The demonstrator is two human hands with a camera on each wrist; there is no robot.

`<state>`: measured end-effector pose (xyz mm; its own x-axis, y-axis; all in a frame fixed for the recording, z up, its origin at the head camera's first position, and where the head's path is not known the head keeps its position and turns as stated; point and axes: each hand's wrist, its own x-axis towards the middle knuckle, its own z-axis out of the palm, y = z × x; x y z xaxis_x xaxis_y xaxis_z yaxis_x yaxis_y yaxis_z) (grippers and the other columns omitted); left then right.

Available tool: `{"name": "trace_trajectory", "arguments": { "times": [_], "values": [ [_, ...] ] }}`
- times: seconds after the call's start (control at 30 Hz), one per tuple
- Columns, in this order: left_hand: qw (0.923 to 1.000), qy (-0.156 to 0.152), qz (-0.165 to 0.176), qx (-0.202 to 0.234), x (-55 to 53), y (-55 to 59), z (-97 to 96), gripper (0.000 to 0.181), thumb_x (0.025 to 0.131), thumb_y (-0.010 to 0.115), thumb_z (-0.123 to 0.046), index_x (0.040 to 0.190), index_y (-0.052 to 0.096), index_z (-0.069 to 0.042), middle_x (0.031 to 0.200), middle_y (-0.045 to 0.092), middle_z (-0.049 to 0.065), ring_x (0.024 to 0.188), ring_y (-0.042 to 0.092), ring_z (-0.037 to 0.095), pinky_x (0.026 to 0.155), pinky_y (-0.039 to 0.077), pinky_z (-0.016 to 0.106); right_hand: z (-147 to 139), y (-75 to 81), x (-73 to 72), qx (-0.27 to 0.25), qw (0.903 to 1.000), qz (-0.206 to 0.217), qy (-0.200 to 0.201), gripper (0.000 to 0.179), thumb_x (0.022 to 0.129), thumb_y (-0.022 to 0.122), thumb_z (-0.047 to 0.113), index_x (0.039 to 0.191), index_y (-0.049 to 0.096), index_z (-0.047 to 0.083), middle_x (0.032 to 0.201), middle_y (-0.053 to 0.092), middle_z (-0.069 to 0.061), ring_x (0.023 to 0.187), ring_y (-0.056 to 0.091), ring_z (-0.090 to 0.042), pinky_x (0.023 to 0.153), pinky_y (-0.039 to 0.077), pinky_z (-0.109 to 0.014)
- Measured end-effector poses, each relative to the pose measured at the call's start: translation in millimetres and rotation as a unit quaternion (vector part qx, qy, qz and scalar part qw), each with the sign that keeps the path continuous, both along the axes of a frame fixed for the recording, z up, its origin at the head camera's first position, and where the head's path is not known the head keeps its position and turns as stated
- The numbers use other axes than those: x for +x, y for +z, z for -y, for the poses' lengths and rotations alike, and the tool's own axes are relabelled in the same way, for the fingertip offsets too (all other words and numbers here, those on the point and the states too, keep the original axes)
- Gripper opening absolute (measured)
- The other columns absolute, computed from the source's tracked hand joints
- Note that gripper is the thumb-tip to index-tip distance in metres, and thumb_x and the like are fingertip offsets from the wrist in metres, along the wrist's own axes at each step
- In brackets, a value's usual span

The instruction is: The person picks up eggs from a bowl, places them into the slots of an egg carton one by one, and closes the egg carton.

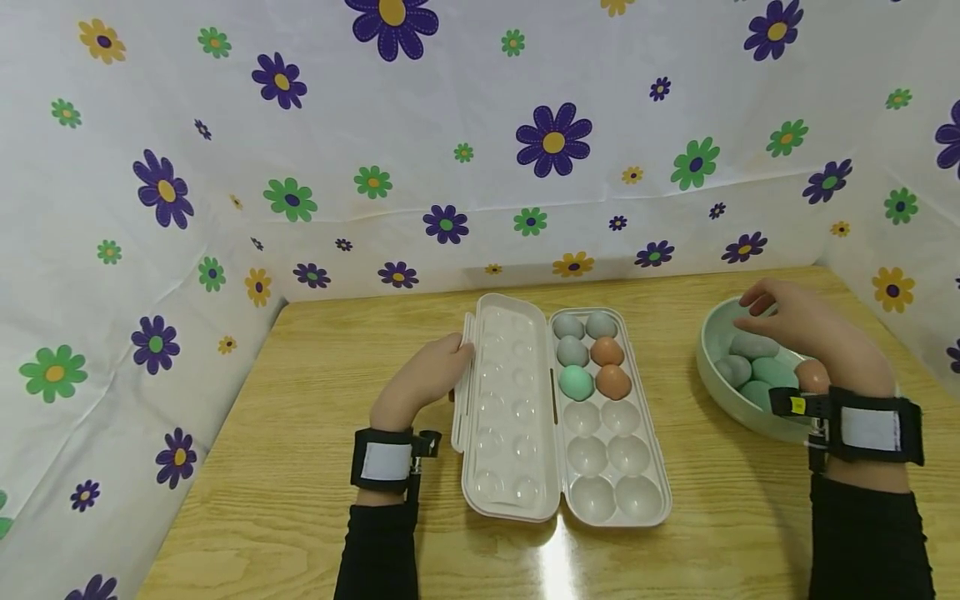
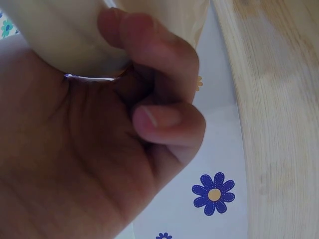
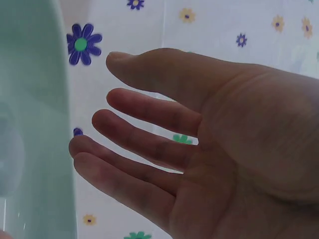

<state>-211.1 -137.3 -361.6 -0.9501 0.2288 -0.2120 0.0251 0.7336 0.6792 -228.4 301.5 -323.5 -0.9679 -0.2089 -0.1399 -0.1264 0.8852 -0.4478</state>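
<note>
An egg carton lies open in the middle of the table, its lid folded out to the left. My left hand grips the lid's left edge, thumb on top. In the left wrist view its fingers curl around the pale plastic. Grey eggs, brown eggs and one green egg fill the far cups; the near cups are bare. Over the green bowl at the right hovers my right hand, fingers spread and holding nothing. Grey, green and brown eggs lie in the bowl.
The light wooden table extends left of the carton and between carton and bowl. A white flowered cloth rises behind the table and along both sides. Straps with small cameras sit on both wrists.
</note>
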Motion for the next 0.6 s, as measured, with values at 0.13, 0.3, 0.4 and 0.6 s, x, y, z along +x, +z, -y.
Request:
{"name": "trace_trajectory", "arguments": {
  "times": [0.13, 0.3, 0.4, 0.6],
  "values": [
    [1.0, 0.001, -0.001, 0.0, 0.2, 0.1, -0.2, 0.039, 0.104, 0.027, -0.029, 0.101, 0.057, -0.005, 0.075, 0.057, 0.009, 0.058, 0.055, 0.02, 0.053, 0.043, 0.027, -15.9, -4.3, 0.6, 0.014, 0.9995, 0.014, -0.026, 0.058, 0.094, 0.057, 0.036, 0.126, 0.049, -0.012, 0.121, 0.052, -0.042, 0.104, 0.051, -0.051, 0.083, 0.045, -0.064],
    [1.0, 0.0, 0.001, -0.001, 0.0, -0.7, -0.2, 0.039, 0.104, 0.027, -0.03, 0.104, 0.057, -0.004, 0.076, 0.057, 0.009, 0.059, 0.056, 0.02, 0.054, 0.044, 0.026, -33.9, -13.0, -1.1, 0.031, 0.9983, 0.021, -0.045, 0.057, 0.094, 0.058, 0.032, 0.122, 0.049, -0.017, 0.119, 0.051, -0.046, 0.103, 0.051, -0.054, 0.083, 0.044, -0.066],
    [1.0, -0.001, -0.001, -0.001, -0.3, -1.4, 0.3, 0.039, 0.104, 0.027, -0.029, 0.105, 0.057, -0.004, 0.076, 0.057, 0.009, 0.058, 0.055, 0.02, 0.053, 0.044, 0.026, -41.5, -17.7, -1.5, 0.044, 0.9971, 0.037, -0.05, 0.058, 0.092, 0.059, 0.03, 0.12, 0.048, -0.02, 0.119, 0.05, -0.047, 0.103, 0.05, -0.055, 0.086, 0.043, -0.067],
    [1.0, -0.003, -0.001, -0.002, -0.4, -0.7, 0.3, 0.039, 0.104, 0.027, -0.03, 0.102, 0.057, -0.005, 0.075, 0.056, 0.009, 0.059, 0.056, 0.021, 0.053, 0.042, 0.027, -48.9, -22.8, 1.6, 0.059, 0.9928, 0.085, -0.059, 0.059, 0.09, 0.062, 0.026, 0.118, 0.046, -0.023, 0.104, 0.056, -0.043, 0.088, 0.055, -0.046, 0.076, 0.047, -0.059]
  ]
}}
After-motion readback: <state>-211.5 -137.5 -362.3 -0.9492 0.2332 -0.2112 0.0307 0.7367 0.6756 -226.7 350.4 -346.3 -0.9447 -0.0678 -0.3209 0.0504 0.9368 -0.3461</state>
